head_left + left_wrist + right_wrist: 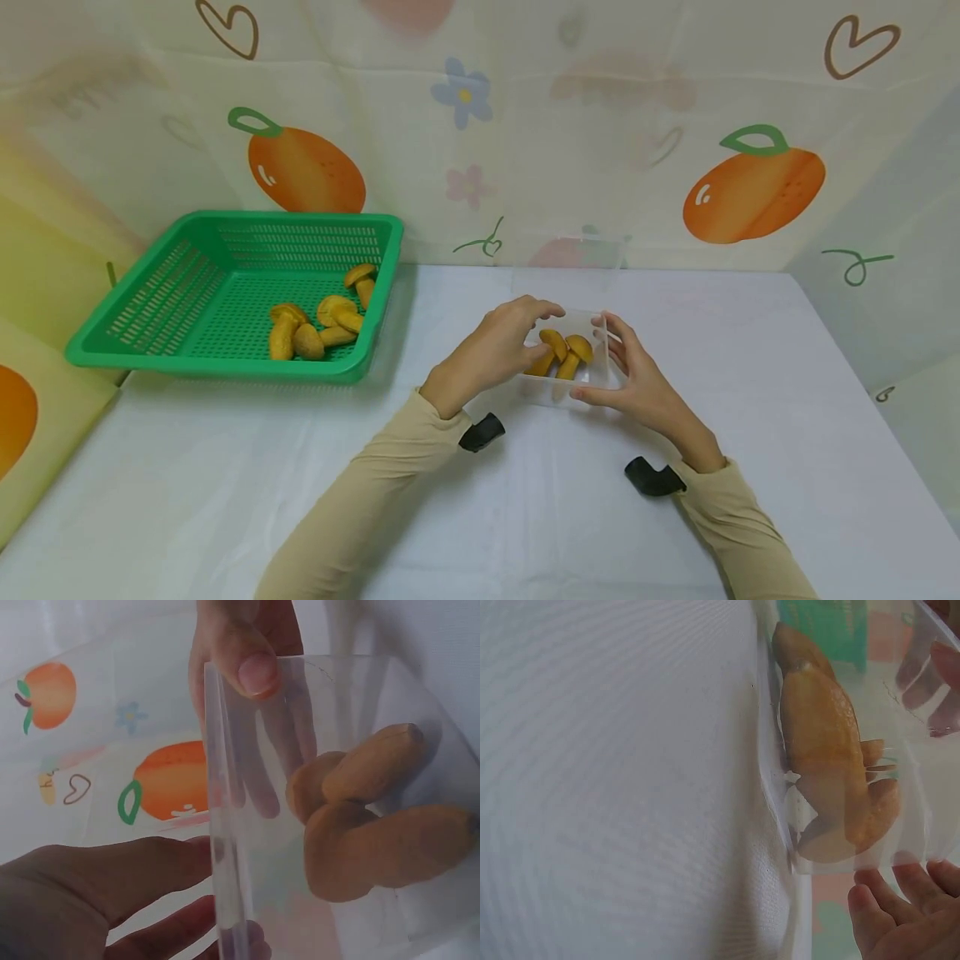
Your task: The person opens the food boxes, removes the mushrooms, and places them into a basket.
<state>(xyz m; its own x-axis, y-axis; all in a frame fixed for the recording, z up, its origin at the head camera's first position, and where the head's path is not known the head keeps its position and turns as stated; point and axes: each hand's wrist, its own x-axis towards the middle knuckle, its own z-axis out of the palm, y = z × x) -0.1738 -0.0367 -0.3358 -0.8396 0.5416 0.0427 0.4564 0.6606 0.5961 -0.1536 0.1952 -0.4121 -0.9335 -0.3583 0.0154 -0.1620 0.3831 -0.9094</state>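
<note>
A clear plastic box [544, 390] sits on the table in front of me, its see-through lid [567, 275] raised at the back. Inside lie two yellow-brown mushrooms [573, 354], seen through the walls as mushrooms [397, 844] in the left wrist view and mushrooms [821, 727] in the right wrist view. My right hand [637, 379] holds the box's right side, thumb at the front wall and fingers farther back. Over the left rim is my left hand [498, 342], thumb and fingers apart and loosely bent, nothing visible between them. Whether it touches the rim I cannot tell.
A green plastic basket [225, 365] stands at the left, with several mushrooms [283, 333] toward its right side. Behind the white table [750, 350] hangs a curtain [540, 133] printed with oranges and hearts. Black bands [482, 433] sit at both wrists.
</note>
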